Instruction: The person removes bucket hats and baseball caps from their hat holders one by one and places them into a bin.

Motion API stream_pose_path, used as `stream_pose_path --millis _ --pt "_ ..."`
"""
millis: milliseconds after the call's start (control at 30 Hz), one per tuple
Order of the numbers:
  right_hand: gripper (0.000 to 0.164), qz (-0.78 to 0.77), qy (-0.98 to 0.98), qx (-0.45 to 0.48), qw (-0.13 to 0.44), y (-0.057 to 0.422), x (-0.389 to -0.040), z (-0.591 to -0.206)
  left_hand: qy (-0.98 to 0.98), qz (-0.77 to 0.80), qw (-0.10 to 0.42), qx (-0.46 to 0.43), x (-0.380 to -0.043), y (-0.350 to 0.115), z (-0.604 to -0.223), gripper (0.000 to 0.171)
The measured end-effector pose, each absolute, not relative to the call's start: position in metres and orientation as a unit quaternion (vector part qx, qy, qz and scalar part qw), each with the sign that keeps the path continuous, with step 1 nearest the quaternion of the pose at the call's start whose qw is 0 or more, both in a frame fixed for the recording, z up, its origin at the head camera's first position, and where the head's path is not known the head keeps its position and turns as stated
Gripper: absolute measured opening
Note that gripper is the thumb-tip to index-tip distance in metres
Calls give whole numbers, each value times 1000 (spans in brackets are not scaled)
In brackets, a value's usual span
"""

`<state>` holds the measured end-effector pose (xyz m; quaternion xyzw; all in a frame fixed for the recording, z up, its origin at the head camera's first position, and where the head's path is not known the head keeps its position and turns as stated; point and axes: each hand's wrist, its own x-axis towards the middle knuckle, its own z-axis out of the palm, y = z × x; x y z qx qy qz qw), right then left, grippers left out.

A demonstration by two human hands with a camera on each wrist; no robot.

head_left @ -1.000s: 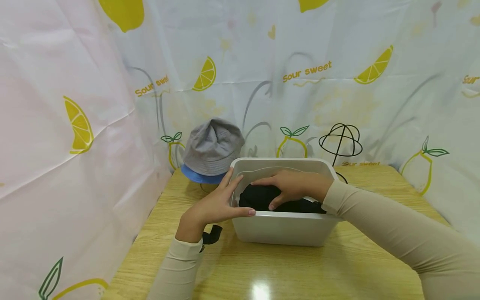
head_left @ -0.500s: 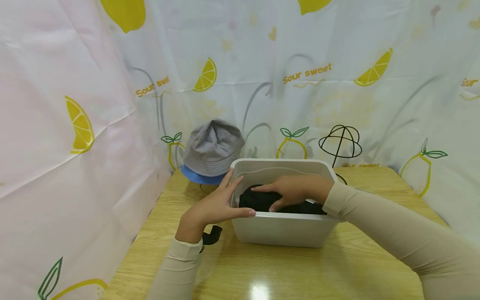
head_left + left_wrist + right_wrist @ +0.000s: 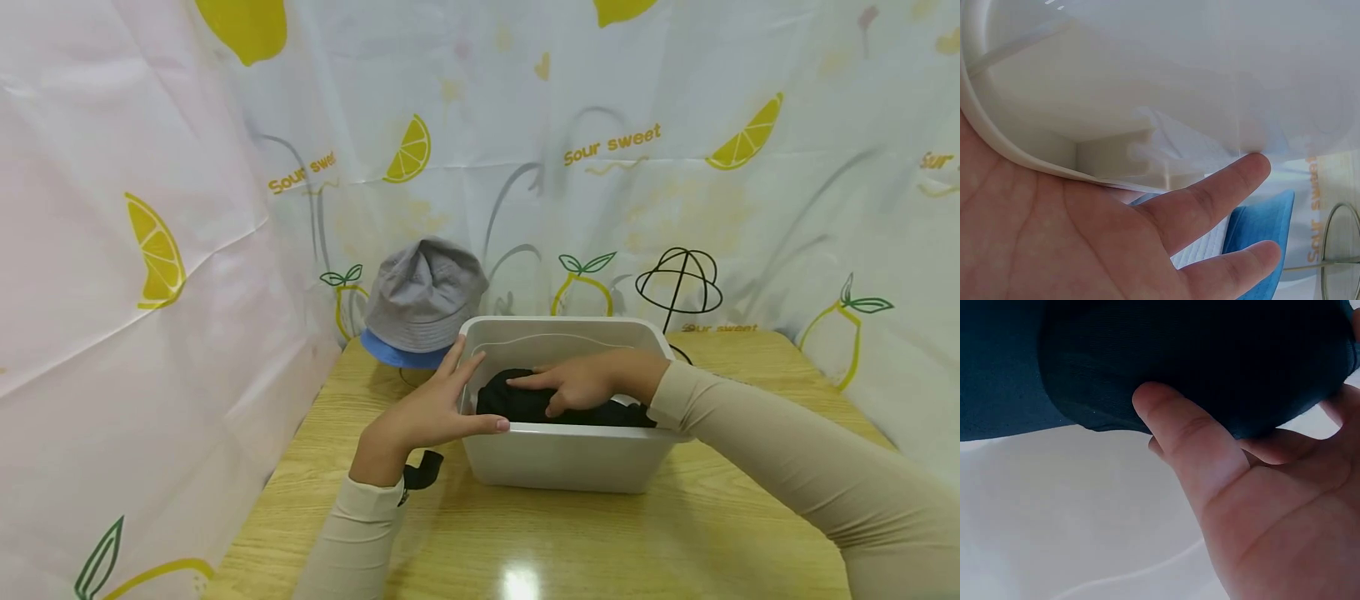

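Note:
A white plastic bin point(image 3: 558, 458) stands on the wooden table with a black cap point(image 3: 517, 396) inside. My right hand point(image 3: 585, 383) reaches in and pinches the cap; the right wrist view shows the thumb point(image 3: 1188, 434) on the near face of the dark cloth and fingers partly hidden behind it. At the bin's left front corner rests my left hand point(image 3: 427, 412), fingers spread along the left rim and thumb lying on the front rim. In the left wrist view the palm point(image 3: 1054, 231) lies against the rim, with two fingers stretched out straight.
Behind the left hand, a grey bucket hat point(image 3: 427, 300) sits over a blue hat point(image 3: 405, 354) on a stand. A bare black wire hat stand point(image 3: 678, 287) rises behind the bin's right side. Lemon-print cloth point(image 3: 480, 167) hangs around the wooden table point(image 3: 570, 542).
Inside the bin, my right hand has shifted slightly right and its thumb and fingers have drawn closer together on the cap. The left hand and the bin stay in place.

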<state>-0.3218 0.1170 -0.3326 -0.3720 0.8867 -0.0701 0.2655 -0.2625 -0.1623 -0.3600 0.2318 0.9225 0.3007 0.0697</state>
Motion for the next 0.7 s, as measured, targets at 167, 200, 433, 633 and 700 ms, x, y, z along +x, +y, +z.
stream_pose_path --millis 167,200,433,633,700 --pt "71 -73 884 -376 267 117 -324 -335 922 300 72 232 -263 -162 -359 113" --pt "70 -66 884 -381 263 116 -324 -335 923 300 72 232 -263 -162 -359 113" --pt "66 -4 880 -401 254 109 -323 -337 924 299 71 229 -264 -163 -360 113" --pt "66 19 876 -408 258 102 -322 -338 925 297 73 226 -264 -163 -361 113" --pt "66 22 872 -417 257 101 -322 -338 925 297 72 226 -264 -162 -361 114"
